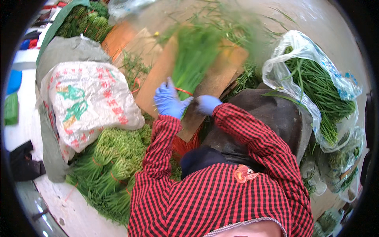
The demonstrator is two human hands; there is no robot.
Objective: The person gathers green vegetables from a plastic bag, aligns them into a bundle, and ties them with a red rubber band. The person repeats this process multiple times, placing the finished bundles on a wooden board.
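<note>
My left hand [170, 100], in a blue glove, grips the lower part of a bundle of long green leafy stalks [195, 59]. A red tie [184, 91] goes round the bundle just above that hand. The tops of the stalks fan out away from me and are blurred. My right hand [208, 104], also gloved in blue, is blurred close to the right of the bundle's lower end; its fingers and anything in them cannot be made out. Under the bundle lie flat cardboard pieces [157, 89].
Tied green bundles [115, 160] are heaped at my left, beside a printed white woven sack [97, 97]. At my right stand a dark rounded object [266, 118] and a clear plastic bag [316, 124] full of green stalks. Loose leaves [237, 26] litter the floor ahead.
</note>
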